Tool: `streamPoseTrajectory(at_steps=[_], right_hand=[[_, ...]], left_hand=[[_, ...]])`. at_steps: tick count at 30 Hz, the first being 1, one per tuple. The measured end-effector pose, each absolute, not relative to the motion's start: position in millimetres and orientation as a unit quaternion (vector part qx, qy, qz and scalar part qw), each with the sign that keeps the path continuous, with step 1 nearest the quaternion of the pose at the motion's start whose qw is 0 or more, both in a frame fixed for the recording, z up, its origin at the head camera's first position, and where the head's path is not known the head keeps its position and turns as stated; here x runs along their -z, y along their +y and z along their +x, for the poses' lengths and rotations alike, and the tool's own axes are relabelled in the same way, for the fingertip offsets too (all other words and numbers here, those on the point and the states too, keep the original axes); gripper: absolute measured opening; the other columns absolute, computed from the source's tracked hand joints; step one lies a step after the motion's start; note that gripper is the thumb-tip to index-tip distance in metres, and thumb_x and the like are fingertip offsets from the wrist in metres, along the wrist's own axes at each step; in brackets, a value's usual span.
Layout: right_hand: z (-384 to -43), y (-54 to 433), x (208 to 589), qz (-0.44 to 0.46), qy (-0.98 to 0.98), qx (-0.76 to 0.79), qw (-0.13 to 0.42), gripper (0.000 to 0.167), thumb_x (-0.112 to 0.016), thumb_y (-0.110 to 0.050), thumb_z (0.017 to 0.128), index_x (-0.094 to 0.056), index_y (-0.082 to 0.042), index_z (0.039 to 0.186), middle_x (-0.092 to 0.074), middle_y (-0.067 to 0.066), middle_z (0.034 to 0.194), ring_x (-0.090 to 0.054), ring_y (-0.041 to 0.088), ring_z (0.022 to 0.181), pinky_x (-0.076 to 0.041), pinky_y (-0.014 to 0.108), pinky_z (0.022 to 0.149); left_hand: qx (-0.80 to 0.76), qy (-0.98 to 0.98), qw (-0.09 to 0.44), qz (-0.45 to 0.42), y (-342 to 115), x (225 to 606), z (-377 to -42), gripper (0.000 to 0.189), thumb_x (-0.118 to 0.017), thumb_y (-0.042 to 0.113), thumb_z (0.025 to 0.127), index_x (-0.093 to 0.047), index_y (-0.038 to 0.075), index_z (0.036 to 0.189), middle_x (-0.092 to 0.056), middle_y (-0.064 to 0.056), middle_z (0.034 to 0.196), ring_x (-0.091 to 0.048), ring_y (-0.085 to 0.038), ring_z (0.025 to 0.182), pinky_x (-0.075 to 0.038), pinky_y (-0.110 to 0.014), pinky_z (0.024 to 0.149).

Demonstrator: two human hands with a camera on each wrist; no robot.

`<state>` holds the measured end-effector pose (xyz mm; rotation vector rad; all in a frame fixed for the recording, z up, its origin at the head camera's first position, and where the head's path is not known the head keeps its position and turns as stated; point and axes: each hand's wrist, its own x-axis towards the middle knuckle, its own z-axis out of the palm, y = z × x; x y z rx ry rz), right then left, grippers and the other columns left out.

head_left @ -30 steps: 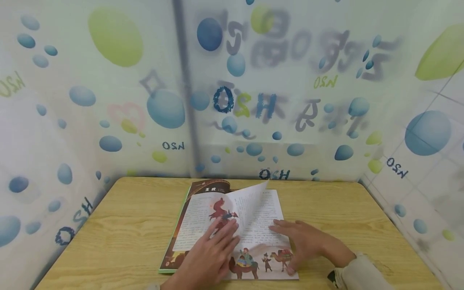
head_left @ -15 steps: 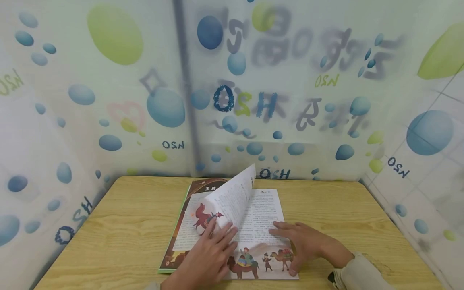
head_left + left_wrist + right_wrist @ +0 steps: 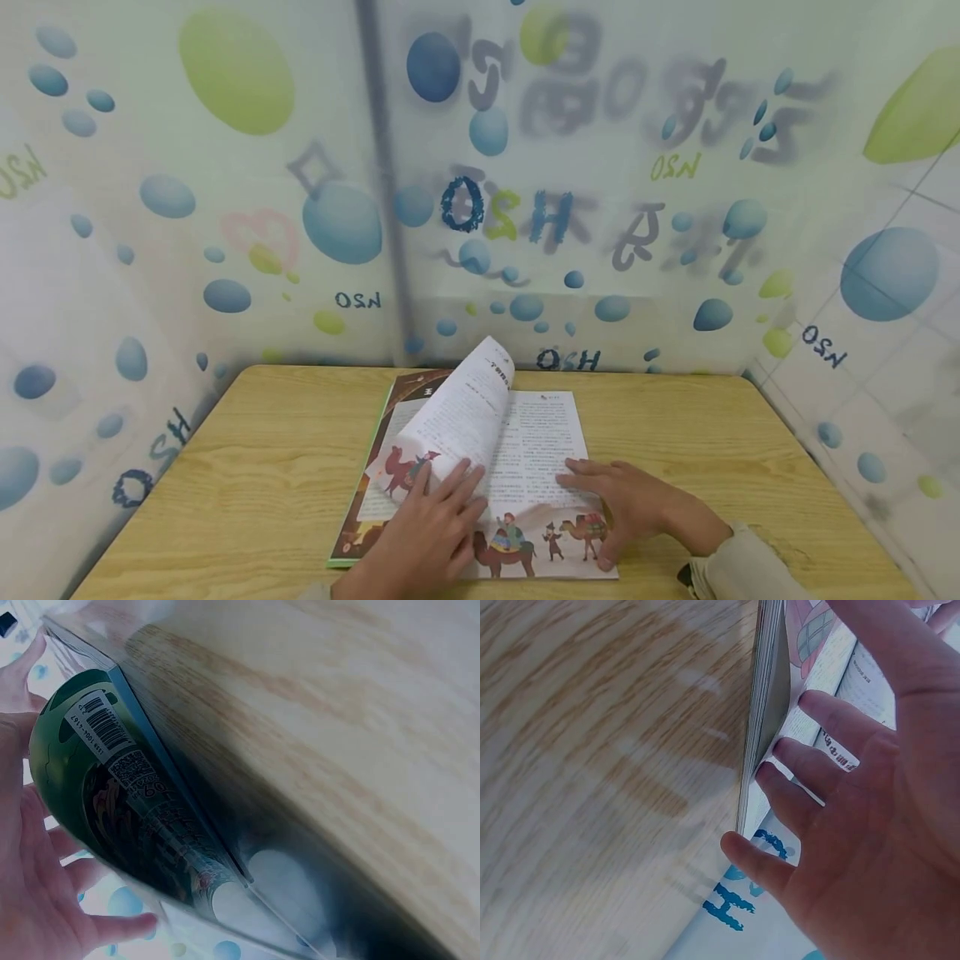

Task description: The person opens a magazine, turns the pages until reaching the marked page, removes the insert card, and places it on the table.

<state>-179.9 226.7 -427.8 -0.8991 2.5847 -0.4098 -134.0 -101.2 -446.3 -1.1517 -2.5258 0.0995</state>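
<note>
An illustrated magazine (image 3: 543,433) lies spread on the table, its pages carrying dense print and camel drawings along the bottom. One page (image 3: 465,408) stands half lifted and curls over to the left. My left hand (image 3: 431,525) presses on the lower part of that curling page with its fingers extended. In the left wrist view, the green back cover (image 3: 64,765) with a barcode bends up beside the left hand (image 3: 37,877). My right hand (image 3: 637,504) rests spread at the magazine's right edge. In the right wrist view, the right hand's fingertips (image 3: 765,772) touch the page edges.
The wooden table (image 3: 270,467) runs out on both sides of the magazine. Behind it hangs a pale curtain-like sheet (image 3: 450,283) with blue and green dots and lettering, also closing in the left and right sides.
The lifted page has swung further left, its top corner moving from right of the fold to above the left page. The left hand has shifted slightly left; the right hand has stayed nearly still.
</note>
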Motion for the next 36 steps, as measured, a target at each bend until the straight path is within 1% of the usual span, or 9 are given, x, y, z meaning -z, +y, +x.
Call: streamPoseTrajectory(at_steps=[5, 11, 16, 22, 31, 36], right_hand=[[-180.3, 227.0, 428.9, -0.321, 0.918, 0.144, 0.183, 0.104, -0.088, -0.058, 0.061, -0.047, -0.022, 0.15, -0.037, 0.01, 0.158, -0.038, 0.035, 0.142, -0.032, 0.063, 0.108], [-180.7, 228.3, 430.2, -0.325, 0.915, 0.15, 0.184, 0.105, -0.088, -0.058, 0.061, -0.046, -0.022, 0.15, -0.037, 0.011, 0.158, -0.037, 0.036, 0.142, -0.031, 0.064, 0.107], [-181.3, 228.9, 430.5, -0.329, 0.914, 0.151, 0.183, 0.106, -0.088, -0.057, 0.061, -0.045, -0.022, 0.151, -0.036, 0.011, 0.158, -0.037, 0.036, 0.142, -0.032, 0.064, 0.107], [-180.6, 229.0, 430.0, -0.322, 0.915, 0.156, 0.187, 0.104, -0.088, -0.056, 0.061, -0.046, -0.023, 0.15, -0.036, 0.01, 0.158, -0.036, 0.036, 0.142, -0.031, 0.064, 0.108], [-180.2, 228.7, 430.6, -0.323, 0.916, 0.152, 0.182, 0.104, -0.088, -0.057, 0.061, -0.046, -0.023, 0.15, -0.037, 0.01, 0.158, -0.037, 0.035, 0.142, -0.032, 0.063, 0.108], [-181.1, 229.5, 430.9, -0.325, 0.915, 0.153, 0.181, 0.104, -0.088, -0.057, 0.062, -0.046, -0.023, 0.15, -0.036, 0.01, 0.158, -0.037, 0.035, 0.142, -0.032, 0.064, 0.107]], left_hand=[[-0.024, -0.914, 0.132, -0.384, -101.0, 443.8, -133.5, 0.04, -0.056, 0.038, 0.095, -0.067, 0.017, 0.128, -0.049, -0.01, 0.15, -0.044, -0.03, 0.138, -0.042, -0.068, 0.093], [-0.009, -0.934, 0.081, -0.347, -100.9, 442.0, -133.5, 0.046, -0.052, 0.041, 0.098, -0.062, 0.017, 0.136, -0.043, -0.009, 0.154, -0.038, -0.031, 0.142, -0.044, -0.068, 0.09], [0.009, -0.942, 0.081, -0.325, -101.4, 442.2, -134.1, 0.049, -0.055, 0.043, 0.096, -0.062, 0.016, 0.137, -0.043, -0.01, 0.154, -0.04, -0.033, 0.141, -0.047, -0.068, 0.085], [0.022, -0.946, 0.084, -0.312, -101.7, 442.1, -133.9, 0.048, -0.056, 0.043, 0.095, -0.063, 0.016, 0.135, -0.044, -0.011, 0.153, -0.04, -0.034, 0.14, -0.047, -0.07, 0.082], [0.049, -0.955, 0.054, -0.289, -102.8, 441.1, -132.7, 0.049, -0.057, 0.037, 0.092, -0.063, 0.011, 0.134, -0.045, -0.014, 0.151, -0.043, -0.039, 0.137, -0.048, -0.072, 0.08], [0.061, -0.957, 0.039, -0.281, -103.7, 441.0, -133.6, 0.05, -0.057, 0.035, 0.092, -0.063, 0.009, 0.134, -0.044, -0.016, 0.152, -0.042, -0.041, 0.138, -0.047, -0.072, 0.079]])
